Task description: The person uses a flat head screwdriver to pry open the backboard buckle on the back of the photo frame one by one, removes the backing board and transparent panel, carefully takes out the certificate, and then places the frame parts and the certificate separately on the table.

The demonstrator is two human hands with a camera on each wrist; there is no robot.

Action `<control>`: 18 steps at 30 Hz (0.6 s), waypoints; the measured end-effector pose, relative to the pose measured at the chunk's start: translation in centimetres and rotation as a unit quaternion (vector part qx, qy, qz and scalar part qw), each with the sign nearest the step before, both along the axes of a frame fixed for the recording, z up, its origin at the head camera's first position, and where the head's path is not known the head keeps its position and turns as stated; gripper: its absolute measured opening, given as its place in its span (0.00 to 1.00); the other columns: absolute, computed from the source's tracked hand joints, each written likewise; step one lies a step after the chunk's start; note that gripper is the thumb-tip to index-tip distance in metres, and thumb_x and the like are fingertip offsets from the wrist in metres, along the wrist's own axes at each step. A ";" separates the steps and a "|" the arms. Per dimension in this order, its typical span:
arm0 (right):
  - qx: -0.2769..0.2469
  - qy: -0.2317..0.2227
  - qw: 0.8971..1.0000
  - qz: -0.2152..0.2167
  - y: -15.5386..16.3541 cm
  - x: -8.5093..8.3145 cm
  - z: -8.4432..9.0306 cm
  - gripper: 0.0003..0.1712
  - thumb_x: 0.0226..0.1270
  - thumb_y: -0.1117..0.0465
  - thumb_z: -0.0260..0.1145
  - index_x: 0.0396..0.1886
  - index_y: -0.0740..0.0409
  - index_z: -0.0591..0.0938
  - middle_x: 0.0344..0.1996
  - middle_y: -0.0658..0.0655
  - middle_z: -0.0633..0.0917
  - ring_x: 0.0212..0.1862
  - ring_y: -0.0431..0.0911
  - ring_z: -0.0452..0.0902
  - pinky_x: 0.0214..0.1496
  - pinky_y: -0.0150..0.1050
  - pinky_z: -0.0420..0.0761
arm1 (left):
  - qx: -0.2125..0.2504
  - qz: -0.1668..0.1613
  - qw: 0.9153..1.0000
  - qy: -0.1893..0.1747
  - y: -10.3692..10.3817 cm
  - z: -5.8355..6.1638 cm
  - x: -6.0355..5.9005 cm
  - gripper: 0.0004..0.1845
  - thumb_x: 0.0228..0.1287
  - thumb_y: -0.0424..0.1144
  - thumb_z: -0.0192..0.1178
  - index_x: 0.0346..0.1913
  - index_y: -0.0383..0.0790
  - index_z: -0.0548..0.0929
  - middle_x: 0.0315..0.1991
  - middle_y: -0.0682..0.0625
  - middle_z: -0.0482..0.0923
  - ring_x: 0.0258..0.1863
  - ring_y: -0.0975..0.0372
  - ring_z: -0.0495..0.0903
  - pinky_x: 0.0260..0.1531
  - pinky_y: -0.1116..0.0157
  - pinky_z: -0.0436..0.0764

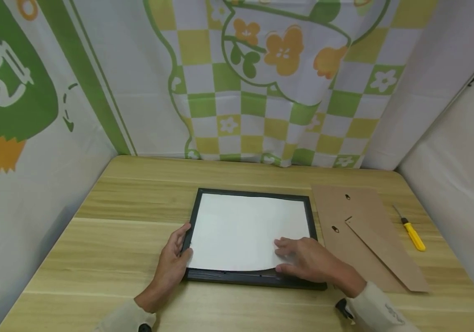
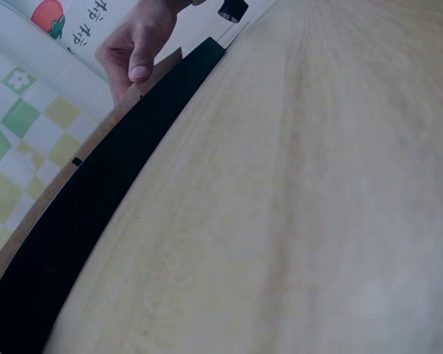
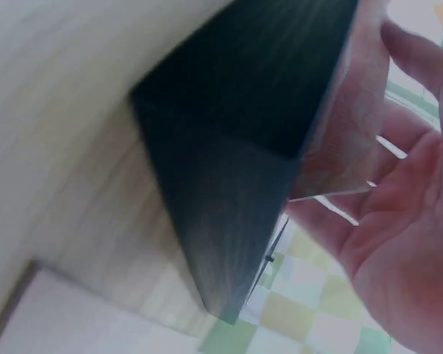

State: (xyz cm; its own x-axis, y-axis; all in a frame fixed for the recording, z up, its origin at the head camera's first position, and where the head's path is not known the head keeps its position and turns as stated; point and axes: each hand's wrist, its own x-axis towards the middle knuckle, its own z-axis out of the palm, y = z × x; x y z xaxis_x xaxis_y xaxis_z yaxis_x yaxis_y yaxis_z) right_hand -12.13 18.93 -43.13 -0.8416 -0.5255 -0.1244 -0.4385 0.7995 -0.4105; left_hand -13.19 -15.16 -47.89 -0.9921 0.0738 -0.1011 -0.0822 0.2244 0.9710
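A black picture frame [image 1: 257,279] lies on the wooden table, with a white sheet [image 1: 245,230] over its opening. The sheet's near edge bulges above the frame, and its underside [image 3: 347,125] looks brownish in the right wrist view. My left hand [image 1: 173,258] grips the frame's left side, thumb on top and fingers along the outer edge. At the near right corner, my right hand [image 1: 303,260] presses on the sheet with extended fingers, its thumb by the near edge. The left wrist view shows that thumb [image 2: 140,70] pointing down at the sheet.
Right of the frame lies a brown backing board [image 1: 361,272] with a folded stand leg [image 1: 386,258] and small hanging hooks. A yellow-handled screwdriver [image 1: 413,235] lies beyond it near the table's right side. A patterned curtain [image 1: 278,92] hangs at the back, with fabric walls on both sides.
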 end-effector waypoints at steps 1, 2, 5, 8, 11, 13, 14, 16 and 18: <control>0.006 0.018 1.000 0.016 0.1 0.1 0.0 0.28 0.68 0.40 0.62 0.55 0.54 0.85 0.62 0.53 0.81 0.65 0.49 0.76 0.64 0.53 0.78 | 0.001 0.000 1.000 0.000 0.0 0.0 0.0 0.32 0.70 0.23 0.44 0.75 0.41 0.56 0.80 0.45 0.48 0.80 0.52 0.44 0.77 0.48 0.47; 0.011 0.038 0.999 0.032 0.2 0.2 -0.1 0.26 0.70 0.41 0.59 0.54 0.54 0.85 0.61 0.53 0.82 0.64 0.49 0.77 0.62 0.52 0.79 | 0.001 0.000 1.000 -0.001 0.0 0.0 0.0 0.32 0.70 0.23 0.44 0.75 0.42 0.56 0.80 0.45 0.48 0.80 0.52 0.44 0.77 0.48 0.47; 0.034 0.101 0.992 0.063 0.5 0.8 -0.3 0.19 0.72 0.51 0.60 0.56 0.55 0.84 0.58 0.54 0.83 0.60 0.47 0.81 0.57 0.47 0.83 | 0.002 -0.003 1.000 0.000 0.0 0.1 0.0 0.32 0.70 0.23 0.44 0.75 0.42 0.56 0.80 0.45 0.48 0.80 0.52 0.44 0.77 0.47 0.46; 0.046 0.129 0.989 0.061 1.4 1.5 -0.4 0.21 0.65 0.63 0.67 0.58 0.56 0.83 0.59 0.54 0.83 0.60 0.47 0.81 0.56 0.44 0.84 | 0.000 -0.005 1.000 0.005 0.1 0.1 0.0 0.32 0.70 0.23 0.44 0.75 0.42 0.57 0.80 0.44 0.48 0.80 0.52 0.44 0.77 0.48 0.47; 0.043 0.138 0.988 0.046 2.8 1.8 -0.4 0.27 0.55 0.71 0.72 0.57 0.57 0.83 0.59 0.54 0.83 0.59 0.49 0.81 0.55 0.45 0.84 | -0.001 -0.008 1.000 0.013 0.0 0.0 0.0 0.32 0.69 0.22 0.44 0.74 0.40 0.57 0.79 0.42 0.48 0.79 0.51 0.45 0.77 0.48 0.48; 0.037 0.150 0.987 0.035 3.9 1.6 -0.4 0.29 0.49 0.74 0.74 0.55 0.56 0.85 0.57 0.54 0.84 0.57 0.50 0.82 0.52 0.47 0.85 | -0.003 -0.009 1.000 0.015 0.0 -0.1 0.0 0.31 0.69 0.22 0.44 0.74 0.40 0.58 0.79 0.42 0.48 0.79 0.50 0.45 0.77 0.48 0.49; 0.032 0.162 0.986 0.032 4.4 1.4 -0.5 0.30 0.47 0.76 0.74 0.53 0.56 0.86 0.55 0.54 0.85 0.56 0.50 0.83 0.51 0.47 0.85 | -0.005 -0.009 1.000 0.015 0.0 -0.1 0.0 0.31 0.70 0.22 0.44 0.74 0.40 0.58 0.79 0.42 0.48 0.79 0.50 0.45 0.77 0.48 0.49; 0.011 0.187 0.982 0.028 5.2 0.9 -0.9 0.30 0.45 0.80 0.72 0.50 0.55 0.87 0.52 0.53 0.87 0.53 0.50 0.85 0.48 0.47 0.86 | -0.007 -0.009 1.000 0.013 -0.1 -0.1 0.0 0.31 0.70 0.22 0.45 0.74 0.40 0.58 0.79 0.43 0.48 0.79 0.50 0.45 0.77 0.48 0.48; -0.018 0.214 0.976 0.027 5.7 0.4 -1.3 0.31 0.43 0.84 0.70 0.48 0.55 0.89 0.48 0.54 0.89 0.50 0.50 0.86 0.45 0.46 0.87 | -0.008 -0.006 1.000 0.007 -0.2 -0.1 0.0 0.31 0.70 0.23 0.45 0.74 0.42 0.58 0.79 0.44 0.48 0.79 0.52 0.45 0.77 0.49 0.48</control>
State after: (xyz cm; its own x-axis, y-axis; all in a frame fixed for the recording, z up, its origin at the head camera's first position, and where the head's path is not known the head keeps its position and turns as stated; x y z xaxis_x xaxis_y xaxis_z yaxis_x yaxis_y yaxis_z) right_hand -11.74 24.65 -44.41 -0.7838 -0.5676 0.2521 -0.6167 0.7594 -0.2075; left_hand -13.21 -15.32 -48.03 -0.9924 0.0847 -0.0893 -0.0665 0.2410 0.9683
